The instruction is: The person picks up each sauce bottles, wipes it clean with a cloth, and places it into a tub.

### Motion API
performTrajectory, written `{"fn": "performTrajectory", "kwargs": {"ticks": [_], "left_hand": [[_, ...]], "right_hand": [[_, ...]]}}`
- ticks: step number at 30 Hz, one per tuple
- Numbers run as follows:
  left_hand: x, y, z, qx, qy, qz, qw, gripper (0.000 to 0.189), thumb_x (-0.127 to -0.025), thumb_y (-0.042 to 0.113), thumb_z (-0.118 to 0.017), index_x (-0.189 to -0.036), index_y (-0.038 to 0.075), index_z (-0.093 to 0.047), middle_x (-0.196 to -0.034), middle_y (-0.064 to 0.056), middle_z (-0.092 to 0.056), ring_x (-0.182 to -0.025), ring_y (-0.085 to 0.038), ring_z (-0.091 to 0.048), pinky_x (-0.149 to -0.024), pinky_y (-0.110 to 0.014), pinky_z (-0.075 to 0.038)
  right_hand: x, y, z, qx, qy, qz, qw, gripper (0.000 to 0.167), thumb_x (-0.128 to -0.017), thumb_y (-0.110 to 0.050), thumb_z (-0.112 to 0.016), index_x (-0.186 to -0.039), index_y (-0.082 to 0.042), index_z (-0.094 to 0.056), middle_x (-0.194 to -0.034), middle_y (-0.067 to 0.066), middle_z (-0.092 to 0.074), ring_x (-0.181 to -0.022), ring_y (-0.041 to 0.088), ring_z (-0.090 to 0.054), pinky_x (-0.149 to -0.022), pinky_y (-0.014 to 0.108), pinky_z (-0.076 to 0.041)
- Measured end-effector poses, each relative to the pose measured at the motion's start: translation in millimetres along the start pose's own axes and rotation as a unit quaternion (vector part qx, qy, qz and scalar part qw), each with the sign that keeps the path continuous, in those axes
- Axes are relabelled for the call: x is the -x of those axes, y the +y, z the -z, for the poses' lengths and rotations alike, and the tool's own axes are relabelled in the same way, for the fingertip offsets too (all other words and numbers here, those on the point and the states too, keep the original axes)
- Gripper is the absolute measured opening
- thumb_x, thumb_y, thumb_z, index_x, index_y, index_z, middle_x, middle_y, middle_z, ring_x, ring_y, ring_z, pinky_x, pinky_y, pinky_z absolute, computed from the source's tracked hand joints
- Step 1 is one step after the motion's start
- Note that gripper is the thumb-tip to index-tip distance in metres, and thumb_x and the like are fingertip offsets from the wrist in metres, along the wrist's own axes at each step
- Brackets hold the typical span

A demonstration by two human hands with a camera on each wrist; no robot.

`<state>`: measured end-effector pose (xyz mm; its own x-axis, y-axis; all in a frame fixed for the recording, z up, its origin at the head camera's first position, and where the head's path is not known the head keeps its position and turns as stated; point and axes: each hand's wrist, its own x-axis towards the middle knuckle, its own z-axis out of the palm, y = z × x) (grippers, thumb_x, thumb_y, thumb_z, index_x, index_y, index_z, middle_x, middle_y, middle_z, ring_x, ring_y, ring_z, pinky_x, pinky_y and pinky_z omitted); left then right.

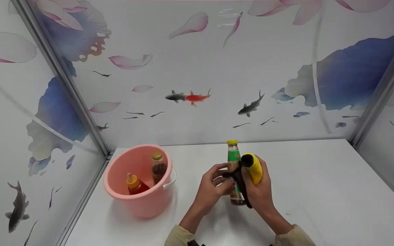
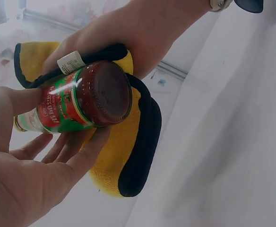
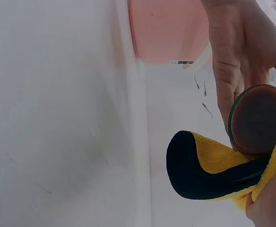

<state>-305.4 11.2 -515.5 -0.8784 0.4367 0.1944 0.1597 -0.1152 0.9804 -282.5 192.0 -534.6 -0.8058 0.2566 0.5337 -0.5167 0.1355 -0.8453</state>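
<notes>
Between both hands, over the table, is a glass sauce bottle point(image 1: 233, 155) with a yellow cap and a green and red label. My left hand point(image 1: 209, 189) grips it from the left, thumb on one side and fingers on the other. In the left wrist view the bottle's dark base point(image 2: 107, 93) faces the camera. A yellow cloth with black edging point(image 1: 257, 172) is held in my right hand point(image 1: 261, 194). That cloth point(image 2: 121, 158) lies against the bottle's side, with part hanging down. The right wrist view shows the black-edged cloth point(image 3: 209, 172) just beside the bottle base point(image 3: 258, 118).
To the left on the white table point(image 1: 320, 191) stands a pink bucket point(image 1: 145, 206) with a white handle. Inside it are a dark bottle with a gold cap point(image 1: 158, 169) and a red bottle with an orange top point(image 1: 135, 184). Printed panels point(image 1: 200, 68) enclose the table.
</notes>
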Motion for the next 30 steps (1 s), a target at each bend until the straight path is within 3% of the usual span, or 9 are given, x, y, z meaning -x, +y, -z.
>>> {"fn": "performTrajectory", "kwargs": {"ticks": [8, 12, 18, 24, 30], "left_hand": [[1.9, 0.4, -0.4, 0.015, -0.058, 0.018, 0.998, 0.043, -0.103, 0.028, -0.074, -0.145, 0.025, -0.063, -0.139, -0.008, -0.067, -0.125, -0.027, -0.073, -0.087, -0.045, -0.068], [1.5, -2.3, -2.9, 0.007, -0.076, 0.028, 0.9967, 0.047, -0.101, 0.029, -0.076, -0.146, 0.027, -0.062, -0.137, -0.006, -0.067, -0.126, -0.024, -0.071, -0.096, -0.044, -0.066], [0.5, -4.8, -5.2, -0.024, -0.07, 0.014, 0.9972, 0.049, -0.1, 0.031, -0.079, -0.147, 0.031, -0.061, -0.139, -0.001, -0.066, -0.13, -0.022, -0.063, -0.115, -0.043, -0.054], [0.9, -3.7, -3.7, -0.032, -0.066, 0.008, 0.9973, 0.045, -0.1, 0.033, -0.079, -0.143, 0.034, -0.065, -0.135, 0.0, -0.071, -0.125, -0.019, -0.069, -0.112, -0.044, -0.056], [0.2, 0.4, 0.6, -0.033, -0.047, -0.005, 0.9983, 0.05, -0.1, 0.031, -0.08, -0.146, 0.033, -0.063, -0.137, 0.0, -0.072, -0.125, -0.02, -0.071, -0.104, -0.037, -0.062]], "right_hand": [[-2.4, -1.0, 4.3, 0.0, 0.007, 0.002, 1.0, 0.05, -0.107, -0.008, -0.067, -0.154, -0.013, -0.049, -0.13, 0.002, -0.062, -0.114, 0.019, -0.064, -0.102, 0.021, -0.057], [-4.0, -1.1, 6.8, 0.005, 0.008, 0.003, 0.9999, 0.051, -0.108, -0.009, -0.066, -0.155, -0.013, -0.048, -0.132, 0.002, -0.061, -0.116, 0.019, -0.064, -0.104, 0.02, -0.056], [-5.0, -1.5, 8.0, 0.007, 0.007, 0.003, 0.9999, 0.051, -0.108, -0.01, -0.066, -0.156, -0.014, -0.047, -0.132, 0.002, -0.061, -0.117, 0.019, -0.065, -0.104, 0.021, -0.057], [-4.7, -2.6, 8.1, 0.0, 0.01, 0.006, 0.9999, 0.051, -0.108, -0.009, -0.066, -0.155, -0.015, -0.048, -0.13, 0.003, -0.062, -0.115, 0.019, -0.065, -0.103, 0.022, -0.057], [-2.9, -3.2, 5.0, -0.014, -0.003, -0.003, 0.9999, 0.05, -0.108, -0.009, -0.065, -0.154, -0.015, -0.048, -0.13, 0.005, -0.062, -0.114, 0.021, -0.063, -0.102, 0.023, -0.057]]}}
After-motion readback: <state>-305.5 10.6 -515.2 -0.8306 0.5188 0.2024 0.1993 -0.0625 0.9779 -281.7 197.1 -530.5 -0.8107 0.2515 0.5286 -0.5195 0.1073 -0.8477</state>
